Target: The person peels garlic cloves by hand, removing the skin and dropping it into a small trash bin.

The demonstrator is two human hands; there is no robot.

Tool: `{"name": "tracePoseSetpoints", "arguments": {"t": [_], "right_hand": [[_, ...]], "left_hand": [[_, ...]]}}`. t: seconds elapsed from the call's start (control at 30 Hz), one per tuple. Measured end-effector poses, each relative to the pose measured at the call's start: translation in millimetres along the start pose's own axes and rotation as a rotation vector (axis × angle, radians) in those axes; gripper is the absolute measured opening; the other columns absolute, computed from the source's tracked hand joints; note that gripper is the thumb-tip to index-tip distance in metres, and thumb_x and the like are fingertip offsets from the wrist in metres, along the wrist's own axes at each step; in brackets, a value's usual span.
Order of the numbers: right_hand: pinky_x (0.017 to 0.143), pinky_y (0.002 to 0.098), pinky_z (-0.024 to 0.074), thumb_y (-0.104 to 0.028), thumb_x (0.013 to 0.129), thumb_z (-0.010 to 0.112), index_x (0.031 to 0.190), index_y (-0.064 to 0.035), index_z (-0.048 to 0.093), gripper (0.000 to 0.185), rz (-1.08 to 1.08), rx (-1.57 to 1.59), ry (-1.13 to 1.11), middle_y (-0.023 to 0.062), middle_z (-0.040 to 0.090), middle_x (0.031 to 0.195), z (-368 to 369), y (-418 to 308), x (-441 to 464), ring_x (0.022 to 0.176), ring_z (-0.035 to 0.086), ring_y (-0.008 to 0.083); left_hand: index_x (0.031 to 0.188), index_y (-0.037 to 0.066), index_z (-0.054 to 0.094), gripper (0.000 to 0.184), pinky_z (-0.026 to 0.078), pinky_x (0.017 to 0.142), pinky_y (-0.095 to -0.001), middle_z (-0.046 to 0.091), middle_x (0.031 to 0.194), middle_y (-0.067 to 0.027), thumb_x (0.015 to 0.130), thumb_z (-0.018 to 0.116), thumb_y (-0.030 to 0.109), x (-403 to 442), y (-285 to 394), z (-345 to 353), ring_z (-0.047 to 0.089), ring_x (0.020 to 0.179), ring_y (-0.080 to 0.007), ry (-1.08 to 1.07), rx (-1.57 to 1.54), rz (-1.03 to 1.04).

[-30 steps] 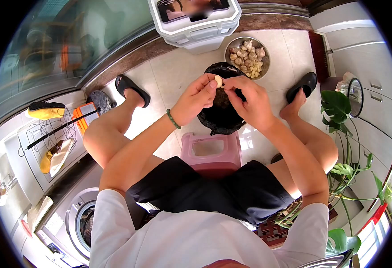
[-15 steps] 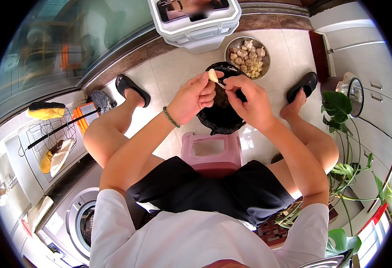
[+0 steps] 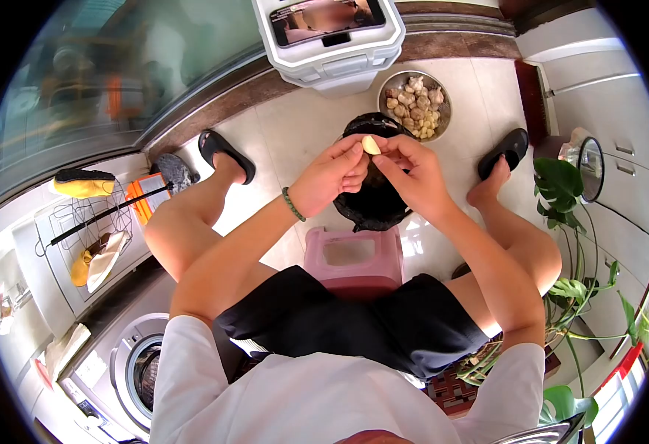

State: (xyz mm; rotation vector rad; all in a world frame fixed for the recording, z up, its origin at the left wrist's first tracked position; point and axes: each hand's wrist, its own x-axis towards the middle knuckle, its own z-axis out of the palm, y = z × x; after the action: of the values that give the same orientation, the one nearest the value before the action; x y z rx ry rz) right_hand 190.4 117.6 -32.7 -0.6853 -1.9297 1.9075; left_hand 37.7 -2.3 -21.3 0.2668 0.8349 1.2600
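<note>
Head: clove (image 3: 371, 145) above open-mouthed bin (image 3: 374, 223)

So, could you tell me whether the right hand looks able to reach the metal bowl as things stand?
Probably yes: the metal bowl sits uncovered on the floor just beyond the right hand, with nothing seen blocking it from above, though that hand is busy at a garlic clove.

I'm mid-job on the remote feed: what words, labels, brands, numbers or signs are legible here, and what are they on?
No text is legible.
Phone: small pale lettering at the screen's upper left, too small and blurred to read.
Washing machine: any panel markings are too small to read.
Garlic clove, metal bowl, pink stool: no lettering visible.
</note>
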Motion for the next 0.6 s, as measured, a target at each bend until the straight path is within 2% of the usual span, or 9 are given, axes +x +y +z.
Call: {"name": "tracePoseSetpoints", "arguments": {"t": [0.17,0.3,0.37,0.4,0.47,0.6], "right_hand": [[0.069,0.0225,0.0489,0.000,0.091,0.063,0.097,0.0033,0.063,0.007,0.043,0.130,-0.011,0.0048,0.066,0.086,-2,3,-1,0.078,0.061,0.0071],[0.068,0.0224,0.0490,0.000,0.091,0.063,0.096,0.0039,0.064,0.007,0.012,0.033,-0.019,0.0046,0.065,0.085,-4,0,0,0.077,0.061,0.0067],[0.066,0.0226,0.0489,0.001,0.090,0.064,0.096,0.0042,0.064,0.007,-0.004,0.013,-0.018,0.0038,0.064,0.084,-5,-1,0,0.075,0.060,0.0064],[0.066,0.0226,0.0489,0.001,0.090,0.064,0.096,0.0042,0.064,0.007,-0.007,0.013,-0.018,0.0038,0.064,0.084,-5,-1,0,0.075,0.060,0.0064],[0.064,0.0221,0.0480,0.000,0.090,0.063,0.096,0.0032,0.065,0.007,0.113,0.137,-0.036,0.0028,0.064,0.083,-5,2,0,0.072,0.059,0.0065],[0.063,0.0210,0.0467,-0.002,0.092,0.061,0.094,0.0024,0.065,0.006,0.143,0.116,-0.071,0.0021,0.063,0.082,-9,5,0,0.070,0.058,0.0066]], "left_hand": [[0.133,0.008,0.050,0.036,0.028,0.055,-0.0185,0.034,0.074,0.0075,0.106,0.041,0.029,1,2,1,0.030,0.062,-0.0031,0.032,0.098,0.041],[0.135,0.009,0.049,0.034,0.031,0.057,-0.0192,0.041,0.077,0.0076,0.105,0.044,0.025,3,-2,-9,0.035,0.064,-0.0026,0.061,0.215,0.060],[0.131,0.010,0.053,0.030,0.036,0.059,-0.0220,0.050,0.079,0.0070,0.103,0.049,0.019,2,1,-2,0.042,0.066,-0.0038,0.175,0.497,0.256],[0.131,0.010,0.053,0.030,0.036,0.059,-0.0220,0.050,0.079,0.0070,0.103,0.049,0.019,2,1,-4,0.042,0.066,-0.0038,0.176,0.498,0.258],[0.129,0.009,0.055,0.030,0.033,0.060,-0.0210,0.047,0.077,0.0062,0.101,0.051,0.018,3,-1,-12,0.039,0.066,-0.0045,0.179,0.803,0.321],[0.122,0.007,0.059,0.025,0.035,0.059,-0.0228,0.050,0.072,0.0046,0.099,0.056,0.017,-4,19,-9,0.041,0.064,-0.0050,0.172,0.971,0.281]]}}
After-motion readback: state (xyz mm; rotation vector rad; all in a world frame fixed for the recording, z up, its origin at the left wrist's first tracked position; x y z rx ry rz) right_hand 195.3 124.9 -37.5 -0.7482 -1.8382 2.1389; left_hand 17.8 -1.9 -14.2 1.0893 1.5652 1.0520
